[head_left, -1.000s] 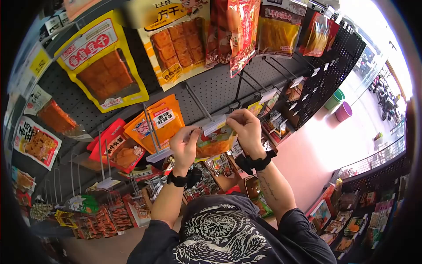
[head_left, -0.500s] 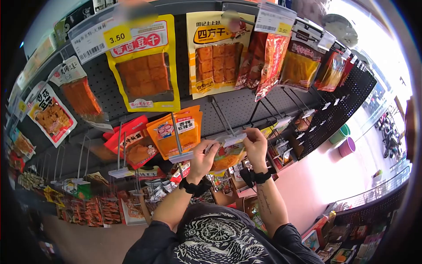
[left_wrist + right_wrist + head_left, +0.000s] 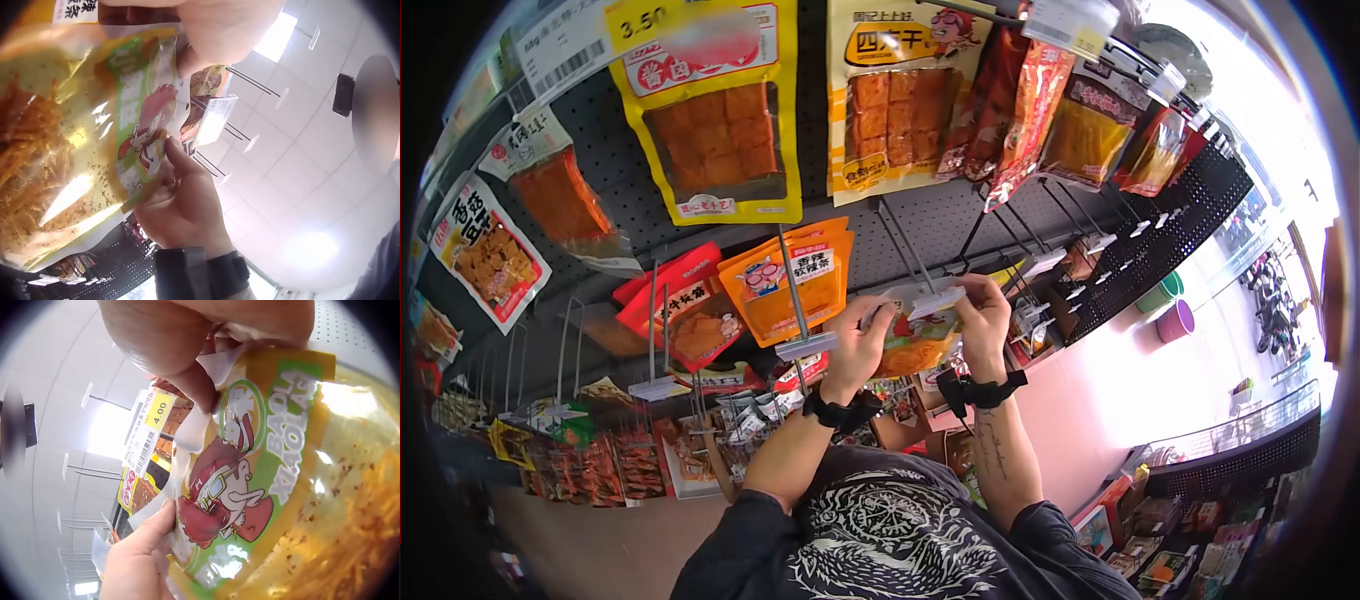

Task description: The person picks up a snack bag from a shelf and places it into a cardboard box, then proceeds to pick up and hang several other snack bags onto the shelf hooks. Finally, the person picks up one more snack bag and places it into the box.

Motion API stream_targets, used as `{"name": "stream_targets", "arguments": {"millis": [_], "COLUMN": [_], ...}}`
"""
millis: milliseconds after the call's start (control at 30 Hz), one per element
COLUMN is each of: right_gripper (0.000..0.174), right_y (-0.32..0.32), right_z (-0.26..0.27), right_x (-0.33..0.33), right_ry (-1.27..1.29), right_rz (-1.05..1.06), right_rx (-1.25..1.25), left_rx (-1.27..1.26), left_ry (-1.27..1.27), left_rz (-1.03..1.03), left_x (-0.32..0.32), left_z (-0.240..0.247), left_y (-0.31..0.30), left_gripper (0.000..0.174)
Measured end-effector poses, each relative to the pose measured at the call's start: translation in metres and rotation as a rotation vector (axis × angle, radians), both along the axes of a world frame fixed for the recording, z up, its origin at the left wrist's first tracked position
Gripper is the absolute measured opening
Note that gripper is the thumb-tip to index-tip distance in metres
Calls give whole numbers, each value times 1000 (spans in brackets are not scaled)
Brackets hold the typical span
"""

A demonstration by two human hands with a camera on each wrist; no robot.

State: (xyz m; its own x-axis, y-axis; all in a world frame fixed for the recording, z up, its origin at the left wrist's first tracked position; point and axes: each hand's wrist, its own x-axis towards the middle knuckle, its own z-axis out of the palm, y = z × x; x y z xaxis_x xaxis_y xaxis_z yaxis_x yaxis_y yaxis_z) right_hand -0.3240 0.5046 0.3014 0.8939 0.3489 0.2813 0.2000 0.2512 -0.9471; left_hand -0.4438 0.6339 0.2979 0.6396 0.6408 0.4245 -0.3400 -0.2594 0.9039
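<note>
Both hands hold a clear snack bag (image 3: 915, 357) with a green and yellow header, one at each side of its top edge. Orange shredded strips fill the bag (image 3: 37, 156) in the left wrist view. My left hand (image 3: 860, 342) pinches one top corner; my right hand (image 3: 984, 322) pinches the other, its thumb lying on the header. A cartoon figure and green lettering show on the bag (image 3: 262, 450) in the right wrist view. The bag's top overlaps a metal hook (image 3: 905, 240) and its clear price tag holder (image 3: 938, 302).
Orange snack packs (image 3: 788, 285) and red packs (image 3: 700, 330) hang left of the hands. Above are a yellow-edged dried tofu pack (image 3: 718, 130) and a cream pack (image 3: 900, 110). Prongs stick out of the pegboard (image 3: 1180, 215). Green and purple bins (image 3: 1176, 322) stand on the floor at right.
The head view has shifted, so the shelf and hands appear farther right than a second ago. Both hands keep their grip on the bag's top edge near the hook.
</note>
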Motion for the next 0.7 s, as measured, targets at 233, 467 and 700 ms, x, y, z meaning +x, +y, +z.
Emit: {"name": "stream_targets", "arguments": {"millis": [233, 467, 700], "right_gripper": [16, 13, 22], "right_y": [10, 71, 101], "right_z": [2, -16, -5], "right_x": [4, 53, 74], "right_ry": [0, 12, -131], "right_rz": [-30, -44, -147], "right_rx": [-17, 0, -245], "left_rx": [38, 25, 192], "left_ry": [-44, 17, -11], "left_rz": [56, 169, 422], "left_x": [13, 49, 81], "left_z": [-20, -8, -19], "left_y": [12, 52, 83], "left_gripper": [15, 26, 24]}}
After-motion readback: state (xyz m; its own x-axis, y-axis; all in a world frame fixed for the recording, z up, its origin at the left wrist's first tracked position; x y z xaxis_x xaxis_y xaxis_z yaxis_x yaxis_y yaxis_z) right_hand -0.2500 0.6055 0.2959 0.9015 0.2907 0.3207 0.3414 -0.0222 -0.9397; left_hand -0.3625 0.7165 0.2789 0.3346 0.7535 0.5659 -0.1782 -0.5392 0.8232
